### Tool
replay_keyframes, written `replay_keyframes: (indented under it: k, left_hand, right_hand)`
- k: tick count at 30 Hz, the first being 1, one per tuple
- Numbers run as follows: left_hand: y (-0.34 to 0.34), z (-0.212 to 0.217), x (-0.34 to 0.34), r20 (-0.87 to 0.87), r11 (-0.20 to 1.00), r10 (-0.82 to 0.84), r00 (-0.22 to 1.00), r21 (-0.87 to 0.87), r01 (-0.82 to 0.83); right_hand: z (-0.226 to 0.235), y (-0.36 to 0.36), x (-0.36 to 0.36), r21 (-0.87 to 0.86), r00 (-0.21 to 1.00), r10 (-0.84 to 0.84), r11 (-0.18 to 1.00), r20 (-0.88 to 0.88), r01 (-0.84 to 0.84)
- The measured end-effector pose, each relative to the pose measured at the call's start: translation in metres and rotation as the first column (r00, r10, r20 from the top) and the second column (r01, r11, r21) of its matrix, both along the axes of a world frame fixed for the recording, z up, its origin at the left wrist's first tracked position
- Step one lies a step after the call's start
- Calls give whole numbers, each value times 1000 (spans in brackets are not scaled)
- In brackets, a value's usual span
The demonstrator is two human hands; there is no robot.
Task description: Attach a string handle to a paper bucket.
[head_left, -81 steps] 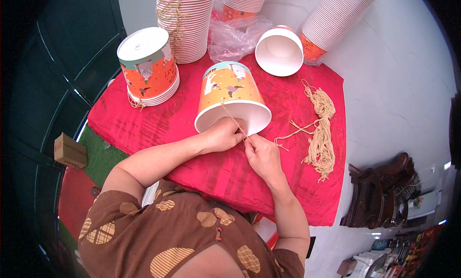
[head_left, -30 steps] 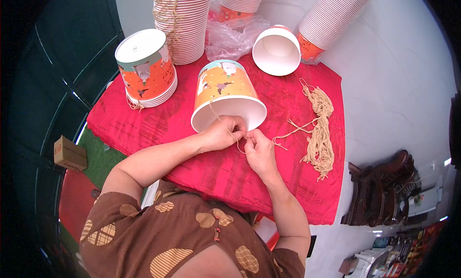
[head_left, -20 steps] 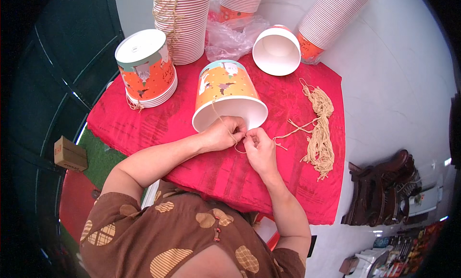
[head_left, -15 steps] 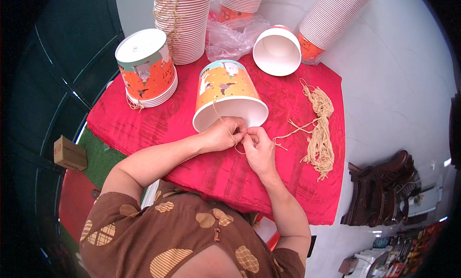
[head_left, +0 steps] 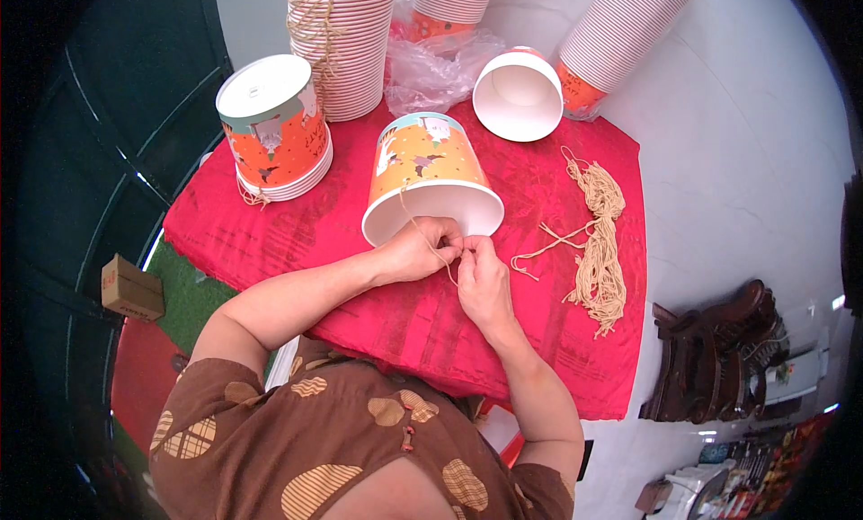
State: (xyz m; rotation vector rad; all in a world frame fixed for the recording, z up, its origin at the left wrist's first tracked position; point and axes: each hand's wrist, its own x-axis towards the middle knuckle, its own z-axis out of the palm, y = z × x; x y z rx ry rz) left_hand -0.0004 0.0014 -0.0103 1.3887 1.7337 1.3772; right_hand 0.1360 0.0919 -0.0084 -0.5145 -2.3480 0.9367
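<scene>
In front of me an orange paper bucket (head_left: 430, 153) with printed figures lies tipped, its white rim facing me. A thin tan cord (head_left: 417, 222) runs from the bucket's side across the rim to my hands. At the lower edge of the mouth my left hand (head_left: 421, 248) is closed, its fingertips pinching the cord. My right hand (head_left: 486, 282) meets it fingertip to fingertip, also pinched on the cord. The exact bit between the fingers is hidden. To the right of the bucket lies a tied hank of tan cords (head_left: 602, 259).
The red tablecloth (head_left: 387, 318) covers the table. Upside-down nested buckets (head_left: 274, 138) stand at the left. Behind are a tall bucket stack (head_left: 352, 57) with cords, a clear plastic bag (head_left: 431, 84), a tipped white-mouthed bucket (head_left: 519, 99) and a leaning stack (head_left: 620, 35).
The bucket has shifted very slightly to the right. My right hand has drawn a little closer to the left, and the loop of cord below the fingers has become smaller.
</scene>
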Motion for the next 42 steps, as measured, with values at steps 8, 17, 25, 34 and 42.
replay_keyframes:
  k: [8, 17, 25, 34, 42]
  left_hand:
    - [-3, 13, -1, 226, 996, 31, 974, -93, -11]
    - [-2, 21, -2, 356, 991, 63, 933, -132, -16]
    - [-2, 17, -2, 364, 993, 71, 929, -118, -29]
    - [-3, 21, -3, 315, 981, 89, 945, -192, -28]
    - [0, 16, -4, 343, 983, 115, 932, -171, -58]
  right_hand:
    - [0, 2, 2, -11, 1000, 18, 1000, -22, -18]
    - [3, 2, 1, -68, 999, 28, 997, -22, -30]
    - [-4, 1, -2, -45, 995, 2, 999, -95, -6]
    - [-22, 6, -7, -150, 974, 4, 988, -228, -39]
    - [-24, 8, -9, -204, 970, 6, 977, -242, -58]
